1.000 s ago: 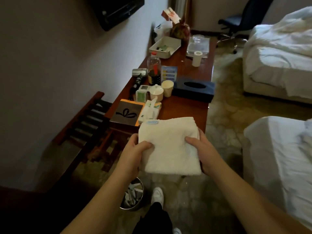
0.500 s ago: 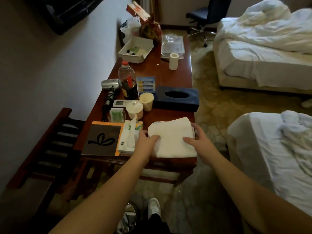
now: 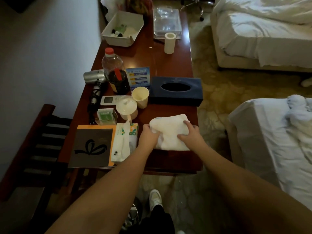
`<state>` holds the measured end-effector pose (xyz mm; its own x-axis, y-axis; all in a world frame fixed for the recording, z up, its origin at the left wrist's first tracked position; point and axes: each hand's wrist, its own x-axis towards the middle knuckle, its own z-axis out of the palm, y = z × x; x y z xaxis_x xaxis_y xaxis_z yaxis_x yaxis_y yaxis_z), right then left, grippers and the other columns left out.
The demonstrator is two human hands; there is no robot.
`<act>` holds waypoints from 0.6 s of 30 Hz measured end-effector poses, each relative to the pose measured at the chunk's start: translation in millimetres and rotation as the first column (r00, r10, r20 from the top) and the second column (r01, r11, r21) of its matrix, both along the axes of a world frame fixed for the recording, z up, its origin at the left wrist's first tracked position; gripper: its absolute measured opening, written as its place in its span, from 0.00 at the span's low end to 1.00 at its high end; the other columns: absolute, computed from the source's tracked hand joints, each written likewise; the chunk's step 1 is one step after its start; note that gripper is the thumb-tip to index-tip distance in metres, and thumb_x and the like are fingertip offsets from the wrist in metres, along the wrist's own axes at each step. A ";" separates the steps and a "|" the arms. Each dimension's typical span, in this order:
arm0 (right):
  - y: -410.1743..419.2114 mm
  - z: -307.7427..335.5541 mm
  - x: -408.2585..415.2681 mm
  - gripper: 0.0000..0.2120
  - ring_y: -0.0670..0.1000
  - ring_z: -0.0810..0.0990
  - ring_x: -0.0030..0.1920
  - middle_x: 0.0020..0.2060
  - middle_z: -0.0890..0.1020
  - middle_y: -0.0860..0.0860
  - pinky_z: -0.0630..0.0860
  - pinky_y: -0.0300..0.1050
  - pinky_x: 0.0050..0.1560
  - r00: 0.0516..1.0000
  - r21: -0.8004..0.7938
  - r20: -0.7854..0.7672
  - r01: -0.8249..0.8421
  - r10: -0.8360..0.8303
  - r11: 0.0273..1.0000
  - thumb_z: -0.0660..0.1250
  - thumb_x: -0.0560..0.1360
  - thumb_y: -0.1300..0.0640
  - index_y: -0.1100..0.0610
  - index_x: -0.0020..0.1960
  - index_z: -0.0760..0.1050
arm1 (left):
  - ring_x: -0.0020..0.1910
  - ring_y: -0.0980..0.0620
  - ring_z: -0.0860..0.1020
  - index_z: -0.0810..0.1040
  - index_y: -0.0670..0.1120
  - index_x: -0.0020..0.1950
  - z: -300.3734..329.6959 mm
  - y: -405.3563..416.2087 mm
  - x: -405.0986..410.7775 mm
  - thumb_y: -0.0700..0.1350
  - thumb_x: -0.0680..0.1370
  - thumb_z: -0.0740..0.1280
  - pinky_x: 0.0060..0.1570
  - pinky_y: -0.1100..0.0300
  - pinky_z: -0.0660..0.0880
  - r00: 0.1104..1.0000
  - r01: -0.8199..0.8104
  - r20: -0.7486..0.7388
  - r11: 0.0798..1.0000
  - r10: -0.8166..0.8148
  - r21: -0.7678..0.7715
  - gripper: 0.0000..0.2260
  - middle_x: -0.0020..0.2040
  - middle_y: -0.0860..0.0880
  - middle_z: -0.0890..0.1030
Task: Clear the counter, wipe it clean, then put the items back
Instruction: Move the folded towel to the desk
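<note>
a: where's the towel (image 3: 169, 130)?

b: folded, white, lying flat on the near right part of the desk (image 3: 168, 65), in front of the dark blue tissue box (image 3: 176, 92).

a: and the hands?

b: both are on it. the left hand (image 3: 148, 135) grips the towel's left edge, fingers curled around the fold. the right hand (image 3: 190, 134) rests on top toward the right side, fingers spread and fairly straight, pressing down, not curled round anything.

a: what else sits on the desk?

b: just left of the towel, a soft pack of tissues (image 3: 124, 142) with one sheet sticking up. left of that, an orange-edged folder (image 3: 92, 146) with a dark cover and a bow drawing, hanging a little over the near edge. behind those, a small green box (image 3: 105, 116) and a white lidded cup (image 3: 126, 108), with a paper cup (image 3: 140, 97) beside it, close to the tissue box.

a: further back?

b: a white remote (image 3: 108, 100), a silver hair dryer (image 3: 93, 76) by the wall with its black cord trailing toward the near end, a clear bottle (image 3: 115, 73) with a red cap and dark liquid low in it, and a blue card (image 3: 139, 76) standing upright. at the far end, a white tray (image 3: 123, 29) of small items, a clear container (image 3: 167, 24), and a white paper roll (image 3: 169, 43) standing upright.

a: around the desk?

b: two beds with white sheets to the right, a dark wooden rack (image 3: 33, 149) to the left.
</note>
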<state>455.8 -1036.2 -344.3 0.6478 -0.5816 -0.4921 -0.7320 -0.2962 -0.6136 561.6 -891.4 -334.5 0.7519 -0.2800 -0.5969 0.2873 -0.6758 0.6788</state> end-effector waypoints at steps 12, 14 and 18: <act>1.4 5.8 -3.8 0.28 0.57 0.62 0.68 0.71 0.59 0.55 0.69 0.53 0.62 0.978 -0.261 -0.176 -0.159 0.115 0.952 0.60 0.78 0.46 0.49 0.75 0.56 | 0.60 0.40 0.74 0.65 0.42 0.66 1.2 0.2 -7.3 0.47 0.79 0.63 0.51 0.49 0.71 0.990 0.057 0.119 0.979 -0.082 0.197 0.18 0.63 0.42 0.72; 5.3 14.4 -11.9 0.27 0.57 0.64 0.67 0.70 0.62 0.55 0.72 0.52 0.62 0.990 -0.280 -0.103 -0.123 0.098 0.952 0.60 0.78 0.48 0.51 0.75 0.58 | 0.60 0.41 0.74 0.66 0.42 0.66 11.5 5.1 -15.0 0.45 0.78 0.63 0.51 0.49 0.72 0.986 0.039 0.154 0.983 -0.067 0.180 0.18 0.63 0.42 0.73; 17.0 32.4 -41.1 0.23 0.53 0.74 0.55 0.63 0.70 0.55 0.76 0.44 0.46 0.989 -0.309 0.003 -0.141 0.149 0.941 0.60 0.78 0.51 0.54 0.72 0.63 | 0.56 0.43 0.75 0.69 0.44 0.66 37.4 26.6 -41.4 0.44 0.78 0.63 0.46 0.54 0.70 0.966 0.041 0.249 0.995 -0.062 0.090 0.16 0.60 0.43 0.75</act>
